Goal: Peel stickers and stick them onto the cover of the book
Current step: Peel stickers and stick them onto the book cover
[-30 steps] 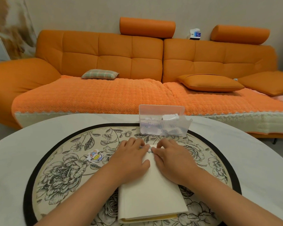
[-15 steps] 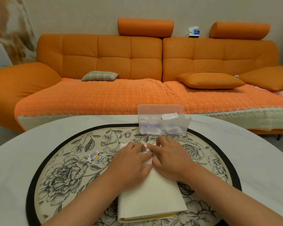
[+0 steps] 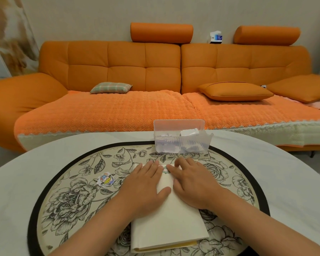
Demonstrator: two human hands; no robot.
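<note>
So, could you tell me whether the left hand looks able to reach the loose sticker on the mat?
Probably yes: the sticker lies on the mat just left of the left hand, with nothing between them, and that hand rests flat on the book, holding nothing.

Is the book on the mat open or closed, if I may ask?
Closed: the book lies flat, its cream cover on top of the pages.

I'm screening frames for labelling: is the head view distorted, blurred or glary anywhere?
Head view: wide-angle distortion bows the long sofa; lighting soft, even, no glare; left hand, right hand and book are sharp; the sticker between the hands is mostly covered.
</note>
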